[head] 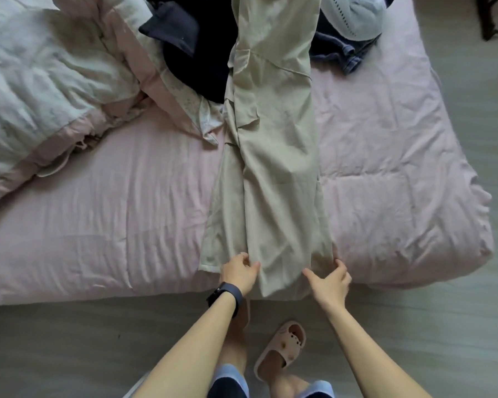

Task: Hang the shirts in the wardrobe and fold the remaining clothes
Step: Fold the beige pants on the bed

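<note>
Across the bed (pixel 98 225), trousers (pixel 273 168) overlap dark clothes (pixel 196 53).

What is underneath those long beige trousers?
The pink sheet lies under the beige trousers; farther up they overlap a dark navy garment. Anything else beneath is covered.

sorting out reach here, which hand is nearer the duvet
Left. The left hand holds the trousers at the hem, on the side facing the duvet, which lies further off to its left. The right hand holds the hem's other edge, across the trousers from the duvet.
</note>
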Demonstrator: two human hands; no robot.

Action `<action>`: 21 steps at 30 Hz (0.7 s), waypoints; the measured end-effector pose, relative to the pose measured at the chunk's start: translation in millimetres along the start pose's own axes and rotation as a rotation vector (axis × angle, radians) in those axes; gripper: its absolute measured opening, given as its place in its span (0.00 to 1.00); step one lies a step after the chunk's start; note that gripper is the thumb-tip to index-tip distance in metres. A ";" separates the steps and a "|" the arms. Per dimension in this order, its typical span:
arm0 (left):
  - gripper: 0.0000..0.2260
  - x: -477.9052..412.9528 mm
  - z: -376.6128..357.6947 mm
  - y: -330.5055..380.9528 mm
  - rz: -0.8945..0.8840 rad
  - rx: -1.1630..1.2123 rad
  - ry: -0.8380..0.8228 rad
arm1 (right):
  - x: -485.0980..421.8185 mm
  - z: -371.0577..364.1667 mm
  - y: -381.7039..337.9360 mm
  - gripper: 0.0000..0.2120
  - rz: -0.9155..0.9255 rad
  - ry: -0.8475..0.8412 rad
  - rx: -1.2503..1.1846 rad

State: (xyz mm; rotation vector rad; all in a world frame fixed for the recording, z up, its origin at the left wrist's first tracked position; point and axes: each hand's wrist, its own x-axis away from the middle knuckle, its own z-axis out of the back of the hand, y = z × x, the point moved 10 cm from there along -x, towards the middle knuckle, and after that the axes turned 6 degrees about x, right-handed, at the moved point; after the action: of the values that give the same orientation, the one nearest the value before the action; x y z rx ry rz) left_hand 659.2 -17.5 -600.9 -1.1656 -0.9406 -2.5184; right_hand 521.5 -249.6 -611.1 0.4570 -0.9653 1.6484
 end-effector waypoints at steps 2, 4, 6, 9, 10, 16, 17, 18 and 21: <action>0.07 10.6 9.2 12.7 -0.094 0.056 0.027 | -1.5 2.5 0.5 0.32 0.036 -0.056 0.112; 0.10 20.8 27.2 13.6 -0.099 0.248 0.092 | 1.1 8.8 -3.8 0.13 0.100 -0.061 0.199; 0.07 30.6 54.1 8.1 -0.077 0.388 0.194 | 8.9 21.1 -10.0 0.10 0.144 0.000 0.188; 0.05 34.8 83.6 4.7 -0.077 0.298 0.280 | 25.6 24.0 -23.8 0.09 0.164 0.027 0.136; 0.06 32.1 87.6 1.9 -0.048 0.257 0.298 | 28.8 18.8 -24.5 0.09 0.138 0.004 0.110; 0.10 -3.1 108.7 -4.8 0.057 0.194 0.381 | 22.4 -12.9 -54.2 0.09 0.158 -0.102 0.014; 0.12 -13.2 105.5 -6.3 0.059 0.173 0.334 | 17.0 -17.9 -60.2 0.08 0.172 -0.113 0.006; 0.15 -20.3 98.5 -8.8 0.061 0.155 0.262 | 16.6 -21.2 -65.7 0.08 0.185 -0.142 0.000; 0.30 -37.3 81.4 -20.7 0.081 0.170 0.096 | 3.7 -46.0 -70.6 0.26 0.214 -0.210 0.014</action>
State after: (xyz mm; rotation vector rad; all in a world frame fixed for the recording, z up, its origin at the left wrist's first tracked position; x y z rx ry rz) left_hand 724.6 47.1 -598.9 -1.0021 -1.0380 -2.3563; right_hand 594.7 -207.8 -610.5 0.5606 -1.1927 1.8261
